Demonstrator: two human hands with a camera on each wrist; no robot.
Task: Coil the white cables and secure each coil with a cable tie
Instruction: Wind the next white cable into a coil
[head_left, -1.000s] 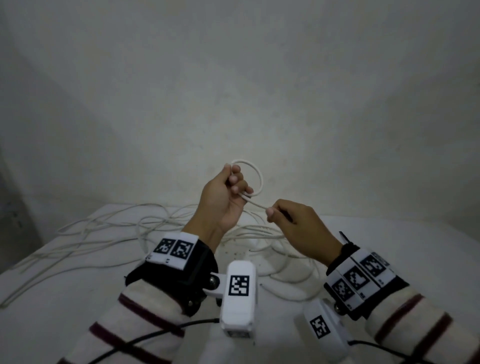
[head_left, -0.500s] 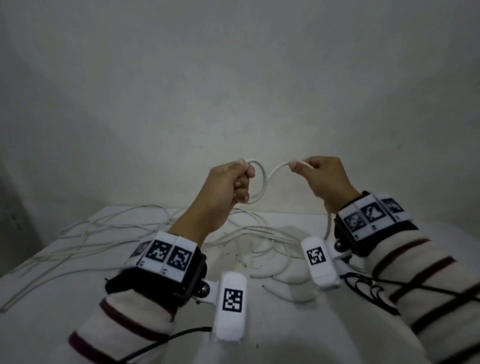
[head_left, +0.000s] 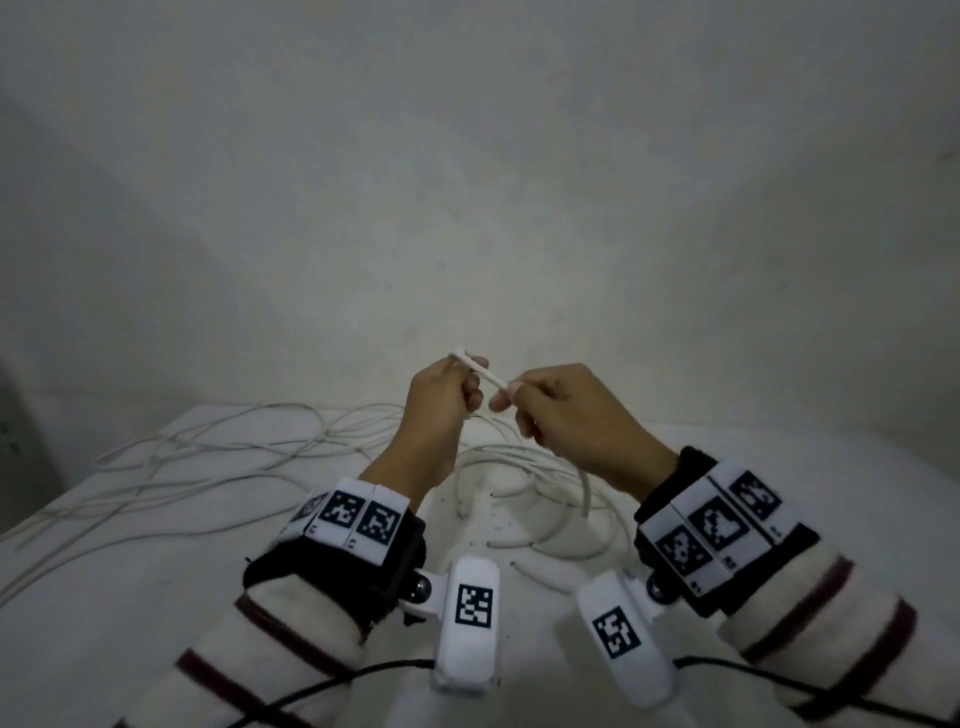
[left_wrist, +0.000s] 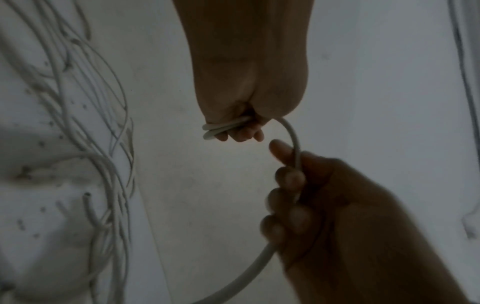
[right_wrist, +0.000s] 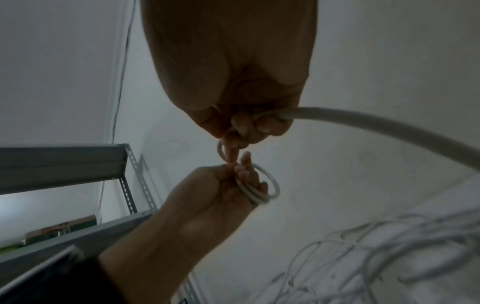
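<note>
Both hands are up in the air over the tabletop (head_left: 156, 597), close together, and both are closed on one white cable (head_left: 485, 373).

The left hand (head_left: 441, 400) has its fingers curled round a small coil (right_wrist: 259, 189) of that cable. In the right wrist view the coil shows as about two round loops, one on top of the other, lying across the left fingers (right_wrist: 245, 164). In the left wrist view the same loops stick out from the closed left hand (left_wrist: 249, 92) as a small flat bundle (left_wrist: 221, 128).

The right hand (head_left: 566, 415) is just to the right of the left one. Its fingers (left_wrist: 288, 179) are wrapped round the cable, and a short curved bit of cable (left_wrist: 292, 133) runs from one hand to the other. The index finger points out toward the left hand. The fingertips look like they touch, but the view is dark, so this is hard to tell.

From the right hand (right_wrist: 233, 72) the thick cable (right_wrist: 363, 127) bends away and hangs down toward the tabletop.

Under the hands, more loose white cables (head_left: 208, 457) lie on the tabletop in a messy tangle. Most spread out to the left and far side, and a few short curved pieces (head_left: 545, 540) lie nearer, between the two wrists.

A grey metal shelf frame (right_wrist: 64, 162) stands off to the left side, by the wall (head_left: 467, 182).

Each wrist wears a black band with black and white square marks (head_left: 358, 519), and the sleeves (head_left: 291, 618) are pale with dark stripes.
</note>
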